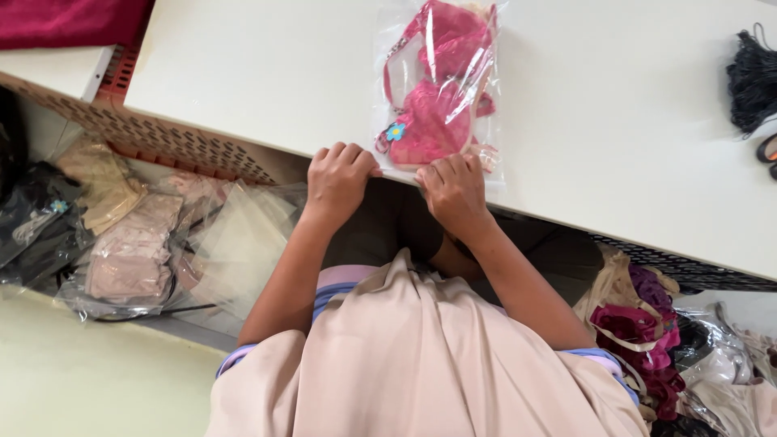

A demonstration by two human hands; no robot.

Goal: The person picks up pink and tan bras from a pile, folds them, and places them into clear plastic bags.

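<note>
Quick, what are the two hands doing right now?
Left hand: curled shut, pinching the near edge of the clear bag holding a pink bra.
Right hand: curled shut on the same edge.

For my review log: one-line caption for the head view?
Both hands, left hand and right hand, press the clear bag of pink garment at the table edge.

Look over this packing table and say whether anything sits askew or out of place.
Nothing is spilled or damaged. The clear bag with the pink bra lies slightly tilted, and its open end hangs at the white table edge, where the left hand and right hand press it. Bagged garments lie loosely heaped below left.
</note>
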